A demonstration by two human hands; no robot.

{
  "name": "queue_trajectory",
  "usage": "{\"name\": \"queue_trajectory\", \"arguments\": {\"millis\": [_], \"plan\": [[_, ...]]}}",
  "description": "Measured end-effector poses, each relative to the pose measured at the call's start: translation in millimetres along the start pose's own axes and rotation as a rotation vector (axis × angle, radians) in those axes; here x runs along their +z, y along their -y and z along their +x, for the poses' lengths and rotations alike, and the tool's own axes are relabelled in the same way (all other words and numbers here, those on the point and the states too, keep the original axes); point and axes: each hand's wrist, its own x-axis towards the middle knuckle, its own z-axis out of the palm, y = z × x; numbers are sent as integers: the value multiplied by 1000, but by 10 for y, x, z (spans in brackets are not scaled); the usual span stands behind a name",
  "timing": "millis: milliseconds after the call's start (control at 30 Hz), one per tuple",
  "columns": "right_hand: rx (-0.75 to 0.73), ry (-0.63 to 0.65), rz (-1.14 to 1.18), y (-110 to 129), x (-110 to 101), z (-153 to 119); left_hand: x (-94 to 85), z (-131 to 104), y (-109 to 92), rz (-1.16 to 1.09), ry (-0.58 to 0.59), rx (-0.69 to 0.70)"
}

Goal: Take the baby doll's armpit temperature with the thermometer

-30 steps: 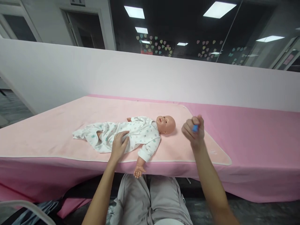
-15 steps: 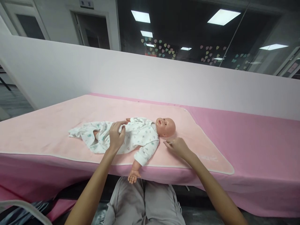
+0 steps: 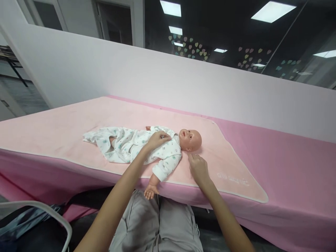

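A bald baby doll lies on its back on a peach mat, its head to the right. It wears a white patterned outfit. My left hand is on the upper chest of the outfit, its fingers drawn together near the collar; what they pinch, if anything, is too small to name. My right hand is beside the doll's head, on the near side, with its fingers curled together. Whether it holds something cannot be made out. One doll arm reaches over the near edge.
A pink cover lies under the mat. Behind it rises a white partition, with dark glass and heart stickers above. My legs are below the near edge. A pale curved chair rail is at the lower left.
My left hand has moved right, from the doll's waist to its upper chest, and its fingers have closed. My right hand has turned more upright near the head. The view has tilted and shifted.
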Motion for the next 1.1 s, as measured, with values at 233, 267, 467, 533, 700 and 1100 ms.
{"name": "queue_trajectory", "arguments": {"millis": [233,267,467,533,700,1100], "plan": [[19,-299,513,506,37,963,-33,10,-39,-148,86,18],[2,-305,577,572,86,1079,-31,2,-29,-158,75,21],[-22,-448,761,689,393,1207,5,-65,2,-231,41,73],[-38,-482,769,664,422,1163,15,-77,-3,-234,26,67],[-64,-493,790,648,405,1144,38,-79,6,-258,-23,46],[-45,-488,803,640,404,1140,38,-114,-52,-269,-40,35]]}}
